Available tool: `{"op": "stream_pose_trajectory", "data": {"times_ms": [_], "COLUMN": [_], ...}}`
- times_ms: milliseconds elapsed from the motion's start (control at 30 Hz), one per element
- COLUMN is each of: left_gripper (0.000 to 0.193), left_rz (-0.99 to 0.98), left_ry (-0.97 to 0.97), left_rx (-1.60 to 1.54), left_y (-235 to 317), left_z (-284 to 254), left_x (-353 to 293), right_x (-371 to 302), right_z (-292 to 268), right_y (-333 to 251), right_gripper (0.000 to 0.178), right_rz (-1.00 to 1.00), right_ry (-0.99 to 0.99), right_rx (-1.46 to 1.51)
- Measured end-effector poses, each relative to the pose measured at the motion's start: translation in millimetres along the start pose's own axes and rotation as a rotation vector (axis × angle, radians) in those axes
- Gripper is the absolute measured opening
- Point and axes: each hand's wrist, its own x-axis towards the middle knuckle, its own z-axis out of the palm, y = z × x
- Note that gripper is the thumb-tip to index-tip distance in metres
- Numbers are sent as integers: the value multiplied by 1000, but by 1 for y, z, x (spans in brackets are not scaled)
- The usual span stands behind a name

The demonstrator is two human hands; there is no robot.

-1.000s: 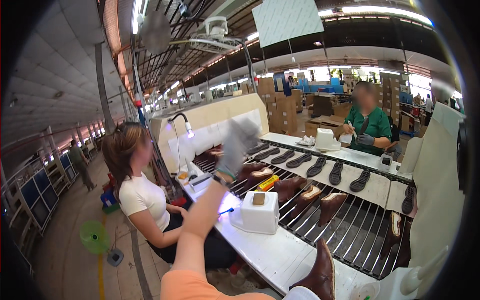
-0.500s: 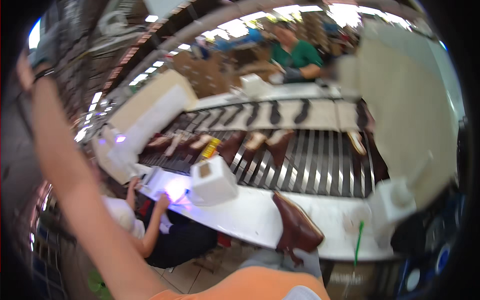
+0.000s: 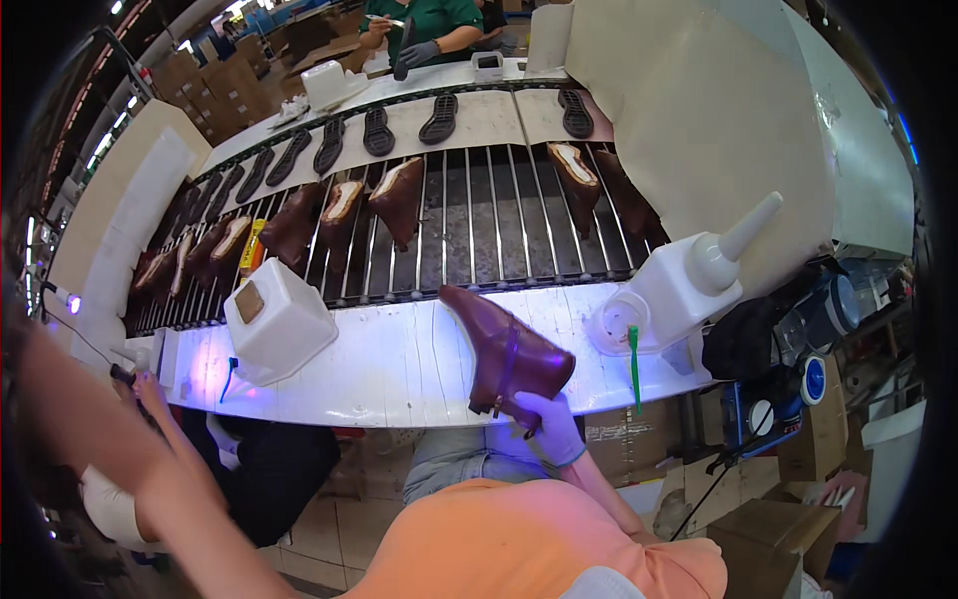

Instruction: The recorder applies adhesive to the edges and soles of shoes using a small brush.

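My right hand [image 3: 554,429], in a pale glove tinted violet, is closed on the lower end of a brown leather ankle boot [image 3: 509,351]. A strap runs across the boot, which is held tilted over the near edge of the white table [image 3: 389,374]. My left forearm [image 3: 130,449] is raised at the far left. Its hand is smeared and dark at the picture's rim, so its fingers cannot be made out. A white squeeze bottle [image 3: 689,280] and a small clear cup [image 3: 617,321] with a green-handled brush [image 3: 634,369] stand right of the boot.
Beyond the table runs a rod conveyor [image 3: 474,220] carrying several brown boots [image 3: 399,200]. Black soles [image 3: 439,120] lie on a pale strip behind. A white container [image 3: 279,319] stands left. Co-workers sit at left [image 3: 120,504] and stand opposite [image 3: 439,30].
My view has levelled and turned right. The boot has rolled, so its pale sole edge is hidden and its strap shows. My right hand has come into sight; my left arm has swung lower.
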Motion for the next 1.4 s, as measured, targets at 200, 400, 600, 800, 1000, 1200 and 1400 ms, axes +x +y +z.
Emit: {"op": "stream_pose_trajectory", "data": {"times_ms": [200, 400, 600, 800, 1000, 1200, 1400], "left_gripper": [40, 67, 62, 58, 56, 53, 50], "left_rz": [-375, -72, -166, -186, -207, -237, -249], "left_ry": [-627, -1274, -1398, -1383, -1419, -1443, -1435], "left_rx": [-420, -225, -370, -427, -432, -423, -421], "left_y": [137, 250, 254, 254, 258, 263, 265], "left_z": [25, -18, -14, -12, -5, 5, 16], "left_x": [-386, -516, -479, -477, -471, -469, -467], "right_x": [55, 167, 335, 376, 370, 356, 398], "right_z": [18, 58, 61, 46, -32, -164, -194], "right_y": [-44, -69, -55, -110, -316, -423, -388], "right_gripper": [40, 29, 80, 88, 48, 62, 74], "right_rz": [-40, -426, -127, 64, -135, -383, -49], "right_ry": [39, 157, 410, -177, 118, 989, 777], "right_rx": [21, -262, -1363, -1785, -1114, -1546, -1764]}}
